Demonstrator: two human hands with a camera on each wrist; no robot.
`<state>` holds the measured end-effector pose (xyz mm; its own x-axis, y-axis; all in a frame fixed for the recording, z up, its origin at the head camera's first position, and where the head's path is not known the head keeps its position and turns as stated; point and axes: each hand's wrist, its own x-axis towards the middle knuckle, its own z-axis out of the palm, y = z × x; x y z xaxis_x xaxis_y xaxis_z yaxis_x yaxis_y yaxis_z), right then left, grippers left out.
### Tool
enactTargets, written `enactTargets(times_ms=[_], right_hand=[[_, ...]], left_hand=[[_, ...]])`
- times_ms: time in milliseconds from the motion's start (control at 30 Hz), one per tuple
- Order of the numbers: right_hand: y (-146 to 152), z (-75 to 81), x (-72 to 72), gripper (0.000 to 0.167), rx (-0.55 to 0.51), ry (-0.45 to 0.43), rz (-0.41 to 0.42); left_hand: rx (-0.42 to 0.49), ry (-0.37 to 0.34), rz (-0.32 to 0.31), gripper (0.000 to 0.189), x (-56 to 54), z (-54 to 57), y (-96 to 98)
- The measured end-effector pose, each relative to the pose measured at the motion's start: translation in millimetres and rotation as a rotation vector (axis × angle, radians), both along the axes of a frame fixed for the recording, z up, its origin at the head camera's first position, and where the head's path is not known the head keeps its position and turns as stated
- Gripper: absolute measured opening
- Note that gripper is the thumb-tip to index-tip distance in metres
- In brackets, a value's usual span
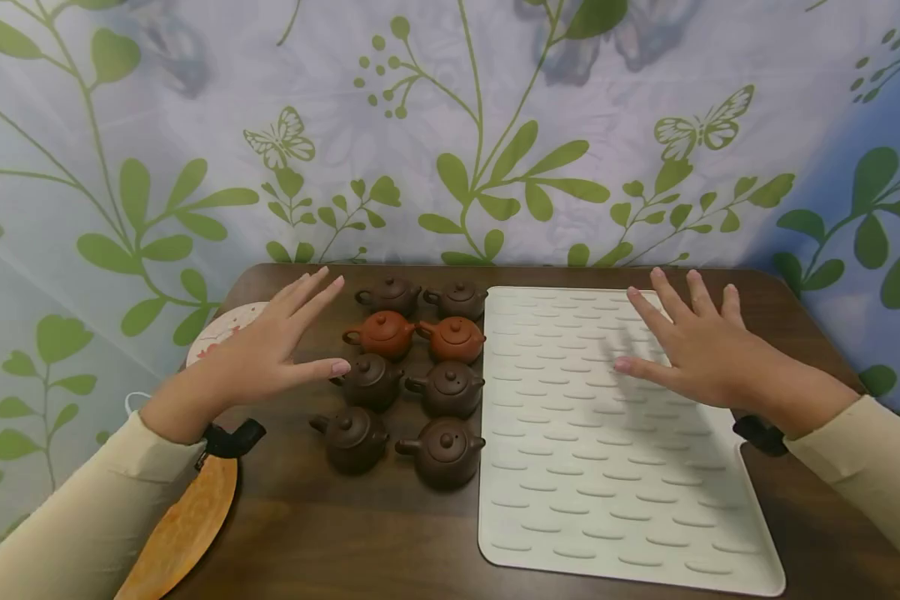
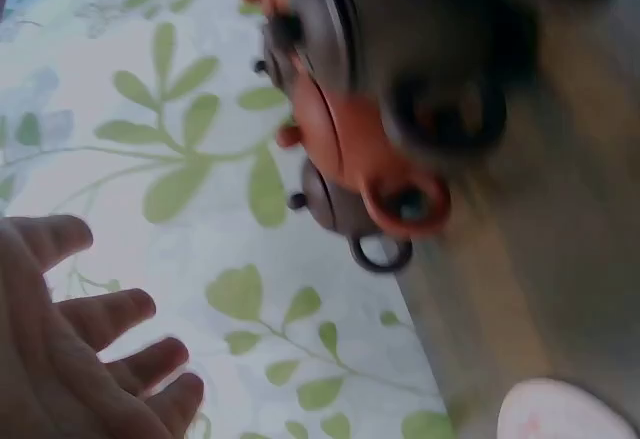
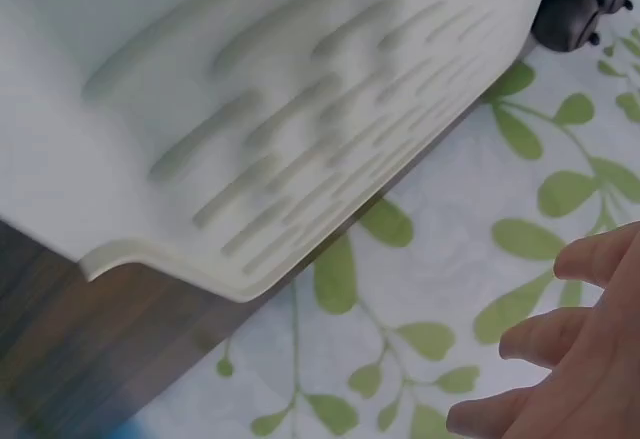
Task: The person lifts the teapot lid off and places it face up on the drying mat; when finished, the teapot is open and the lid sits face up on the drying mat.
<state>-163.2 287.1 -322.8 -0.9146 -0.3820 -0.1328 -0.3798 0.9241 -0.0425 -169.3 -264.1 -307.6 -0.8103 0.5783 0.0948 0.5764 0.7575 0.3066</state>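
Two columns of small clay teapots stand on the table, left of a pale ridged mat. Most are dark brown, such as the front right teapot; a pair in the second row, including the left orange-brown teapot, are lighter. My left hand hovers with fingers spread beside the left column, its thumb tip appearing close to a dark teapot. Over the mat's right side my right hand is held with spread fingers, casting a shadow. Both hands hold nothing.
On the left a round wooden board lies partly under my left forearm. Behind that arm shows a white round item with red marks. A patterned curtain hangs along the table's back edge.
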Motion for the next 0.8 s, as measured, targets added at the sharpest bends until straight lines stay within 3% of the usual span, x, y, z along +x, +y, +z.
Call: enactTargets(times_ms=[133,433,633,733,800], right_hand=[[-12.0,0.2,4.3,0.107,-0.011,0.021,0.055],[-44.0,-1.6,14.7,0.105,-0.018,0.093,0.238],[-75.5,-2.9,23.9,0.104,-0.042,0.18,0.409],[-91.4,-5.3,29.2,0.104,-0.067,0.222,0.492],[-101.1,-7.2,32.5,0.103,-0.085,0.248,0.544]], left_hand=[[0.161,0.029,-0.01,0.098,24.2,-4.4,7.3],[0.484,0.102,-0.069,0.083,74.4,-34.2,30.1],[0.765,0.114,-0.167,0.065,87.5,-55.4,50.3],[0.822,0.127,-0.182,0.059,90.5,-64.8,59.9],[0.811,0.168,-0.182,0.056,92.2,-69.5,65.6]])
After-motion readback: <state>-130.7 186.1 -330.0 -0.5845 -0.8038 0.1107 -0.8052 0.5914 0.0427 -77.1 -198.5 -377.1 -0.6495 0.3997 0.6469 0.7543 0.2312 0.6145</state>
